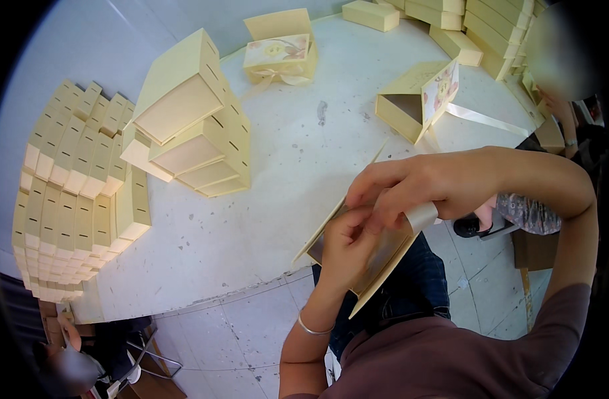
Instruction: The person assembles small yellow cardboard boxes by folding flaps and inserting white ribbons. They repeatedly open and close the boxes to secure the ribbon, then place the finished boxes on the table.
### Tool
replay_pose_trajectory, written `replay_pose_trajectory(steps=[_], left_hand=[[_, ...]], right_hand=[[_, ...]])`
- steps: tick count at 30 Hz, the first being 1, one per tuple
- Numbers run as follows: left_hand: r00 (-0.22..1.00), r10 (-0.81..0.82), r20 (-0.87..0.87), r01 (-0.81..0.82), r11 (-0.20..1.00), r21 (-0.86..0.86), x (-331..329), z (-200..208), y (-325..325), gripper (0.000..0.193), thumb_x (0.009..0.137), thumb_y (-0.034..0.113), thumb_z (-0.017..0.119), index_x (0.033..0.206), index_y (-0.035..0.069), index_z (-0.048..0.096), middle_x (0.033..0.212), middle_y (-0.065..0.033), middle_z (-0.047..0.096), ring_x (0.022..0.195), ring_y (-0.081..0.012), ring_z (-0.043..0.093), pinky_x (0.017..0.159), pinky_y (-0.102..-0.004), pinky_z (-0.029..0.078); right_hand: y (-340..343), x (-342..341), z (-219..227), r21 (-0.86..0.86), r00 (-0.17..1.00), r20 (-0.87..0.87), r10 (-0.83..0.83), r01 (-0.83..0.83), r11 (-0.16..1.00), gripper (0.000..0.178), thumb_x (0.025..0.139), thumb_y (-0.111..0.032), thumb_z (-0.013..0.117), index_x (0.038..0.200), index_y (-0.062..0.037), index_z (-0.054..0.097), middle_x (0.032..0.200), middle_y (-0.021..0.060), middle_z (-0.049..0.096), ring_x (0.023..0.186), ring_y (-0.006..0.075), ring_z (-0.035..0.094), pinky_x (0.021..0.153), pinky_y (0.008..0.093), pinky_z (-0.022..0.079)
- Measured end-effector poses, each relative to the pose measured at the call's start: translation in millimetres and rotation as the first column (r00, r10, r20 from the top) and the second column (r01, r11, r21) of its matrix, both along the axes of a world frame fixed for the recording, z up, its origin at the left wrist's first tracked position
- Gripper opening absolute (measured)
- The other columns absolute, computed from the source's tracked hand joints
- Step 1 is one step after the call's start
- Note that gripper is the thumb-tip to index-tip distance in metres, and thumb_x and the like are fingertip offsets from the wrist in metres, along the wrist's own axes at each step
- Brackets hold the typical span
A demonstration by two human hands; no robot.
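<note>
My left hand (347,243) grips a flat pale-yellow folding box (384,263) from below, at the near edge of the white table (298,166). My right hand (427,183) reaches across from the right and pinches a cream ribbon (422,216) at the box's upper edge. The hands hide most of the box's inside. A thin bracelet is on my left wrist.
A leaning pile of open yellow boxes (191,126) stands at mid-left, with rows of flat ones (75,193) along the table's left edge. Two flowered boxes with ribbons (281,53) (421,100) lie further back. More boxes (477,26) are stacked far right, beside another person (564,60).
</note>
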State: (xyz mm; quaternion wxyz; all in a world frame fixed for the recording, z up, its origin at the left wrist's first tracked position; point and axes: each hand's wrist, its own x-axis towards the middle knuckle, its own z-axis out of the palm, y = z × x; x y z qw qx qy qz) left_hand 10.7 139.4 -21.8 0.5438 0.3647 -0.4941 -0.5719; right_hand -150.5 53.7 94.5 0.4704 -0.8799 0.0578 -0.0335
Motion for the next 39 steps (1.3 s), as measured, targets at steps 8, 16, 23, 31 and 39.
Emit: replay_pose_trajectory(steps=[8, 16, 23, 31, 39], left_hand=[[0.584, 0.617, 0.528, -0.223, 0.747, -0.626, -9, 3, -7, 0.008, 0.083, 0.007, 0.060, 0.082, -0.001, 0.062, 0.067, -0.0139, 0.060, 0.057, -0.0216, 0.058, 0.056, -0.0295, 0.045], [0.478, 0.784, 0.397, -0.245, 0.553, -0.797, -1, 28, 10, 0.007, 0.079, 0.009, 0.063, 0.085, 0.005, 0.063, 0.072, -0.0126, 0.062, 0.064, -0.0267, 0.060, 0.062, -0.0320, 0.047], [0.297, 0.602, 0.741, -0.182, 0.798, -0.575, 45, 44, 8, 0.017, 0.074, 0.010, 0.069, 0.090, 0.008, 0.065, 0.071, -0.0082, 0.064, 0.055, -0.0190, 0.059, 0.049, -0.0272, 0.044], [0.288, 0.723, 0.628, 0.003, 0.655, -0.756, 18, 54, 47, 0.014, 0.071, 0.007, 0.067, 0.085, 0.004, 0.066, 0.072, -0.0060, 0.065, 0.049, -0.0140, 0.053, 0.045, -0.0251, 0.040], [0.521, 0.667, 0.532, 0.347, 0.403, -0.847, 2, 46, 79, 0.007, 0.064, 0.009, 0.066, 0.071, 0.010, 0.065, 0.066, 0.0026, 0.048, 0.049, -0.0086, 0.041, 0.043, -0.0232, 0.033]], right_hand=[[-12, 17, 45, -0.345, 0.748, -0.620, -0.236, 0.009, 0.938, 0.033, 0.076, -0.007, 0.053, 0.106, 0.0061, 0.053, 0.101, 0.0225, 0.057, 0.094, 0.0336, 0.055, 0.081, 0.0364, 0.044], [-22, 29, 4, -0.268, 0.795, -0.558, -0.239, 0.100, 0.958, 0.019, 0.075, -0.013, 0.054, 0.078, 0.0035, 0.061, 0.068, 0.0156, 0.059, 0.062, 0.0265, 0.055, 0.056, 0.0370, 0.043], [-16, 28, 7, -0.268, 0.757, -0.594, -0.274, 0.134, 0.954, 0.017, 0.072, -0.013, 0.055, 0.077, 0.0021, 0.062, 0.064, 0.0127, 0.057, 0.058, 0.0262, 0.053, 0.057, 0.0367, 0.043], [36, -24, -24, -0.572, 0.748, -0.641, -0.173, -0.314, 0.758, 0.014, 0.076, -0.009, 0.053, 0.081, 0.0000, 0.063, 0.073, 0.0183, 0.061, 0.071, 0.0339, 0.060, 0.065, 0.0402, 0.048], [76, -49, -86, 0.139, 0.760, -0.021, -0.650, 0.646, 0.751, 0.024, 0.078, -0.004, 0.058, 0.101, -0.0030, 0.057, 0.096, 0.0152, 0.060, 0.088, 0.0315, 0.056, 0.078, 0.0366, 0.045]])
